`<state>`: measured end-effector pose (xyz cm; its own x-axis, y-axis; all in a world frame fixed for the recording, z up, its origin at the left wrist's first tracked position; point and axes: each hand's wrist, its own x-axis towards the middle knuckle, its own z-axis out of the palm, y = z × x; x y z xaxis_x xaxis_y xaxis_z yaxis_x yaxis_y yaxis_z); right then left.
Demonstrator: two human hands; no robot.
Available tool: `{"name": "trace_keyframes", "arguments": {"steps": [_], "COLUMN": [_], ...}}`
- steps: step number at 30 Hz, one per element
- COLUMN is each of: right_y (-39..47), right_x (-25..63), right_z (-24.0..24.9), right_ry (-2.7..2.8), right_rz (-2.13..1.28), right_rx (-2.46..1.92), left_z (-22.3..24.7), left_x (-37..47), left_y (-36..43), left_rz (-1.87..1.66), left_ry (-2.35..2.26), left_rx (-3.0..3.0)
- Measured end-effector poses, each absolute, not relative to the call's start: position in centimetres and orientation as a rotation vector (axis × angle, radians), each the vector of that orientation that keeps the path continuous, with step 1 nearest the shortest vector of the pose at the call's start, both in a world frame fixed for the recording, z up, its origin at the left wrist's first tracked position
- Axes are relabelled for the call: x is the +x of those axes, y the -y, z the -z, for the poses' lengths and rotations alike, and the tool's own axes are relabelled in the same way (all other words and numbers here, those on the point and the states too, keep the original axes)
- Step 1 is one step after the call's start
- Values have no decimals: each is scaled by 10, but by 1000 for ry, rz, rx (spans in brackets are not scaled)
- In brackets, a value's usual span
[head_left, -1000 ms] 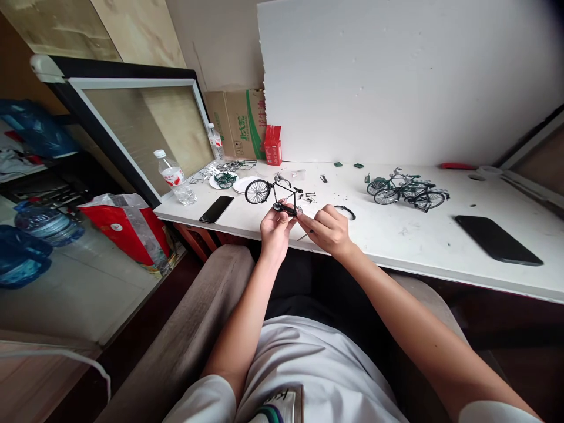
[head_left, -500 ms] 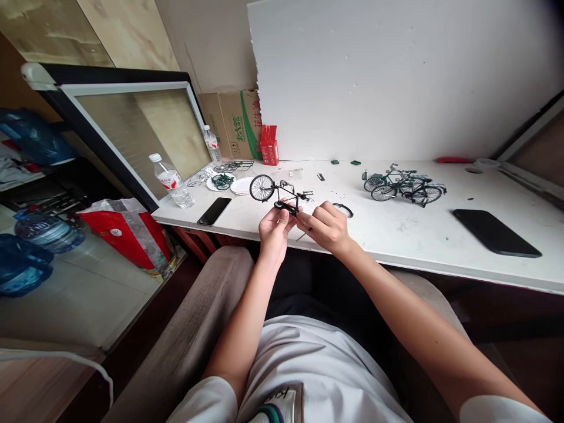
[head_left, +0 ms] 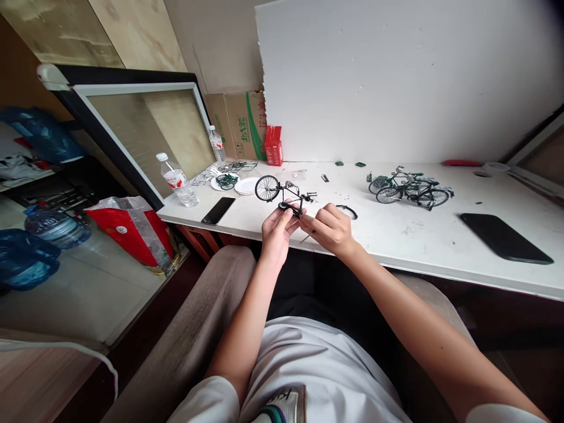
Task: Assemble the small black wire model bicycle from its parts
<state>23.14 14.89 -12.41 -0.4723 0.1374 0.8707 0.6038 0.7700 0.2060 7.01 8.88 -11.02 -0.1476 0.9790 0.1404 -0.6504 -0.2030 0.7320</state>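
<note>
A black miniature bicycle [head_left: 288,187] is held tilted above the table's front edge, one spoked wheel [head_left: 267,188] pointing to the left. My left hand [head_left: 276,230] is closed around its lower part, with the thumb on the dark frame. Close beside it, my right hand [head_left: 330,228] pinches at the frame's end. A thin metal tool [head_left: 307,237] sticks out below the right fingers; its kind is too small to make out. What lies between the right fingertips is hidden. Just behind the right hand rests a loose dark curved wheel part [head_left: 348,211].
Several assembled miniature bicycles [head_left: 409,189] stand at the right, near a black phone-like slab [head_left: 504,238]. Leftward are a phone [head_left: 219,210], a water bottle [head_left: 178,181], white plates [head_left: 245,186] and green parts [head_left: 226,181]. A red box [head_left: 274,147] stands at the back.
My view has turned slightly to the left, so the table things appear a little further right. Both hands keep nearly the same hold on the bicycle.
</note>
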Motion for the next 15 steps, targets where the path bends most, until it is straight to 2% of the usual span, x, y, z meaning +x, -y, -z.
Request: {"name": "trace_keyframes", "arguments": {"steps": [8, 15], "right_y": [-151, -152], "right_x": [233, 233], "right_z": [131, 129], "right_ry": [2014, 2011], "right_rz": [672, 566], "right_rx": [-485, -476], "left_z": [105, 112], "left_x": [68, 64], "left_y": [-85, -90], "left_rz": [-1616, -1511], "left_ry": [-667, -677], "left_rx": [653, 676]}}
